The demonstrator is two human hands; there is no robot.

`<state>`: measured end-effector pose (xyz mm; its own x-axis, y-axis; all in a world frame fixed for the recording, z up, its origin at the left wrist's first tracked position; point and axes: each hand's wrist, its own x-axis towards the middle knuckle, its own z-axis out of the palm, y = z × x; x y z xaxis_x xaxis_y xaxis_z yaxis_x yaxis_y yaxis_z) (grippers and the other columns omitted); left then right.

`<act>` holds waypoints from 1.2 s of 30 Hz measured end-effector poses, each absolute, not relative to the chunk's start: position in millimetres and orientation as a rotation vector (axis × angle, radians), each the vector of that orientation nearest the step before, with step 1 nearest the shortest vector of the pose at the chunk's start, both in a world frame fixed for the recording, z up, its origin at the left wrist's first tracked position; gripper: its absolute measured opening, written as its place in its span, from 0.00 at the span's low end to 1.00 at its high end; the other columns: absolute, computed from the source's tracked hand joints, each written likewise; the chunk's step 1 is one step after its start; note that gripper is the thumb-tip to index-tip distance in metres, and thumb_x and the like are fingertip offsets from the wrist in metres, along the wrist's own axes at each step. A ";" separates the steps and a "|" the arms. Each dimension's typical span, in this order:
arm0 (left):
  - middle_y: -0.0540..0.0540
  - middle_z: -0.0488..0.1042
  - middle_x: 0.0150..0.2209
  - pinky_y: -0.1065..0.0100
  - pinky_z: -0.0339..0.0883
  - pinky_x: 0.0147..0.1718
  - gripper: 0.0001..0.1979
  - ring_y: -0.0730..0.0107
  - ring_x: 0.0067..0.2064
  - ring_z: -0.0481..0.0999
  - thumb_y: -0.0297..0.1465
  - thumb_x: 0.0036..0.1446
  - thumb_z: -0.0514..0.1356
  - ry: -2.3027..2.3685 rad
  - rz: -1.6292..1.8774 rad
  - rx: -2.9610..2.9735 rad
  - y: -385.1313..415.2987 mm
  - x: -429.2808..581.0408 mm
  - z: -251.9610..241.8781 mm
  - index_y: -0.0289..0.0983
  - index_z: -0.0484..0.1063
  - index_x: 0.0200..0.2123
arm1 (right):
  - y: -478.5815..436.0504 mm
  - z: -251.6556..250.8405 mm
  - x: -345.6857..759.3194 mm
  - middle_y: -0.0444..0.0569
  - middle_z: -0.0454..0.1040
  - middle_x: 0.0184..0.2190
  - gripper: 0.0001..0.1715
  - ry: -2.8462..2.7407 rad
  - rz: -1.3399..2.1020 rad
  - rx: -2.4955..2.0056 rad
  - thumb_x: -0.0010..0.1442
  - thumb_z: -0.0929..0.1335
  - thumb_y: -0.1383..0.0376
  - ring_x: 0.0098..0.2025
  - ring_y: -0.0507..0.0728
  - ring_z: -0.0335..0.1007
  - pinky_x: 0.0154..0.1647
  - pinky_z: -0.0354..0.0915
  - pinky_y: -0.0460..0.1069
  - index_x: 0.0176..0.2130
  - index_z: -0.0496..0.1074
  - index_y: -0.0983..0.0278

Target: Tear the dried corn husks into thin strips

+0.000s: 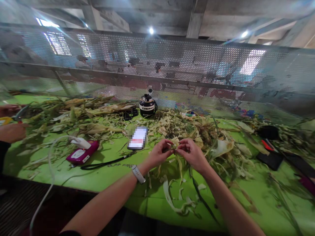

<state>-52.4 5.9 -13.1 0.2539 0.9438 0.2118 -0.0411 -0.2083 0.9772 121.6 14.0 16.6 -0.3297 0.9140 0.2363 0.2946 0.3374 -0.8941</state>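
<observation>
My left hand (159,152) and my right hand (193,154) meet above the green table (110,173), fingers pinched together on a pale strip of corn husk (175,144) held between them. A white band sits on my left wrist. Loose husk strips (172,196) hang and lie just below my hands. A big heap of dry husks (197,131) lies right behind them.
A phone (138,137) lies left of my hands, with a pink power bank (82,153) and white cable beyond. A black mug (147,106) stands by the perforated metal screen (172,65). Another person's hands (11,126) work at far left. Dark tools (270,154) lie at right.
</observation>
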 end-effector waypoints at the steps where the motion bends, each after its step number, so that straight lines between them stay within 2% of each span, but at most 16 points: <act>1: 0.51 0.69 0.26 0.73 0.57 0.27 0.21 0.76 0.28 0.67 0.42 0.48 0.64 0.899 1.179 1.438 6.3 -53.0 -12.0 0.35 0.64 0.39 | 14.9 16.5 122.3 0.46 0.73 0.32 0.18 -1.806 1.018 -1.045 0.50 0.69 0.63 0.36 0.54 0.72 0.40 0.67 0.51 0.41 0.61 0.62; 4: 0.51 0.69 0.27 0.73 0.57 0.28 0.21 0.75 0.29 0.68 0.42 0.47 0.64 0.898 1.195 1.395 6.4 -53.9 -9.8 0.36 0.63 0.39 | 16.7 15.5 123.8 0.47 0.72 0.34 0.20 -1.782 0.986 -1.029 0.50 0.68 0.65 0.36 0.54 0.72 0.41 0.67 0.52 0.44 0.60 0.62; 9: 0.51 0.70 0.27 0.73 0.59 0.28 0.18 0.75 0.29 0.69 0.40 0.50 0.62 0.899 1.185 1.502 3.5 -52.1 -9.7 0.36 0.62 0.40 | 14.0 14.5 122.3 0.43 0.71 0.29 0.22 -1.833 0.835 -1.084 0.51 0.67 0.66 0.33 0.54 0.70 0.38 0.65 0.51 0.47 0.60 0.62; 16: 0.49 0.71 0.29 0.72 0.62 0.31 0.13 0.73 0.31 0.71 0.34 0.53 0.60 0.993 1.211 1.711 1.2 -51.7 -8.1 0.37 0.61 0.40 | 13.5 15.1 124.2 0.43 0.72 0.29 0.23 -1.818 0.829 -1.118 0.50 0.68 0.68 0.33 0.54 0.71 0.38 0.66 0.51 0.47 0.62 0.62; 22: 0.49 0.71 0.30 0.70 0.64 0.34 0.13 0.71 0.34 0.73 0.33 0.53 0.60 1.002 1.236 1.727 2.5 -52.4 -10.2 0.37 0.60 0.39 | 12.6 16.6 121.7 0.43 0.74 0.27 0.29 -1.753 0.826 -1.168 0.49 0.69 0.68 0.32 0.55 0.72 0.40 0.66 0.52 0.51 0.60 0.63; 33: 0.49 0.70 0.31 0.71 0.65 0.33 0.13 0.72 0.35 0.73 0.35 0.52 0.61 1.031 1.280 1.694 2.1 -52.2 -10.8 0.37 0.60 0.36 | 4.8 13.0 110.3 0.46 0.73 0.27 0.20 -1.574 0.891 -1.163 0.50 0.68 0.61 0.30 0.55 0.70 0.35 0.66 0.51 0.43 0.62 0.64; 36: 0.49 0.70 0.30 0.71 0.63 0.31 0.14 0.73 0.33 0.72 0.37 0.52 0.61 1.033 1.276 1.684 0.3 -50.9 -8.9 0.37 0.60 0.35 | 2.2 11.9 106.8 0.46 0.74 0.28 0.19 -1.582 0.836 -1.176 0.51 0.68 0.61 0.31 0.55 0.71 0.37 0.66 0.51 0.42 0.63 0.64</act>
<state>-50.9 0.3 -8.9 0.1697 0.9211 0.3504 0.1504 -0.3756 0.9145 106.8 2.2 11.9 -0.0755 0.9535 0.2919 0.2960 0.3009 -0.9065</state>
